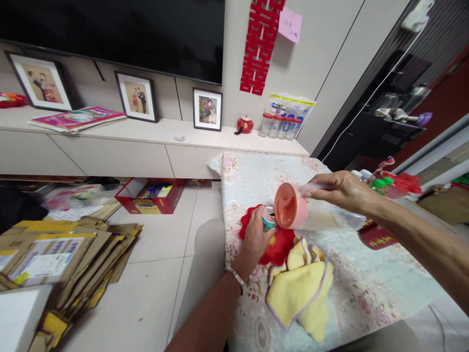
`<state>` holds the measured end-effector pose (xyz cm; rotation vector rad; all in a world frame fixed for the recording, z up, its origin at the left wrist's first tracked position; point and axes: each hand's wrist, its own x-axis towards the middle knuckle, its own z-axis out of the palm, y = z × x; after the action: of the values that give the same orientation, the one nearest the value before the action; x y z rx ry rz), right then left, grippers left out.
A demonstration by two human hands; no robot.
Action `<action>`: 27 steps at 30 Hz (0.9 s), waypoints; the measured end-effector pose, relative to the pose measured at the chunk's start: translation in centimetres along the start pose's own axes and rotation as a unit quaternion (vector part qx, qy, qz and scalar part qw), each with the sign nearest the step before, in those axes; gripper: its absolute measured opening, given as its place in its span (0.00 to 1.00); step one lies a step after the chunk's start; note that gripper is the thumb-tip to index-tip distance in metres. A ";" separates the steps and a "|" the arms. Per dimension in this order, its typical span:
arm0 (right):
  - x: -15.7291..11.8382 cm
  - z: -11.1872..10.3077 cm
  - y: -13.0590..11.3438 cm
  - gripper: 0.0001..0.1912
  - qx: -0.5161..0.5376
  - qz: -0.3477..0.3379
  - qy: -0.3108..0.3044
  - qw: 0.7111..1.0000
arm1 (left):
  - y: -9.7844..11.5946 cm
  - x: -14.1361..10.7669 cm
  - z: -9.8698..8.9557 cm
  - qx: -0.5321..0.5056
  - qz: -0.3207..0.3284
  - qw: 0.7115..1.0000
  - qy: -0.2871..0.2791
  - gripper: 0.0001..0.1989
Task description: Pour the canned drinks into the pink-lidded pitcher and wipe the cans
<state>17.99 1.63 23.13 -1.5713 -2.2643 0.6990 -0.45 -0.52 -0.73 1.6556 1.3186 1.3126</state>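
Observation:
My left hand [255, 237] is wrapped round a small green drink can [269, 225], which stands upright with its opened top showing. Beneath it lies a red scalloped mat [282, 249]. In my right hand [339, 188] is the handle of a clear plastic pitcher [318, 217] with a pink lid. The pitcher is tipped on its side, its lid end beside the can's top; some pale liquid seems to lie inside. Whether any liquid flows out, I cannot tell. A yellow cloth [300, 291] with a purple edge lies crumpled near my left wrist.
A flowered tablecloth [351, 303] covers the table. Behind it, a white cabinet [146, 129] bears framed photos, glass jars [278, 127] and a red pot [245, 124]. A red tin [377, 238] and a pink basket [394, 188] stand right. Flattened cardboard [80, 254] lies on the floor.

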 end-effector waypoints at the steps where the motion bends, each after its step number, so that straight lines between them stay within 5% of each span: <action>1: 0.0 0.0 0.0 0.25 -0.001 0.000 0.000 1.000 | 0.0 0.0 0.0 0.000 0.001 1.000 0.000 0.35; 27: 0.1 0.0 0.0 0.31 -0.017 -0.001 0.010 1.000 | 0.5 0.0 -0.3 0.001 -0.006 1.000 -0.005 0.35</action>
<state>17.91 1.74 23.15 -1.5832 -2.2753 0.6451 -0.58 -0.66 -0.13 1.6513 1.3220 1.2958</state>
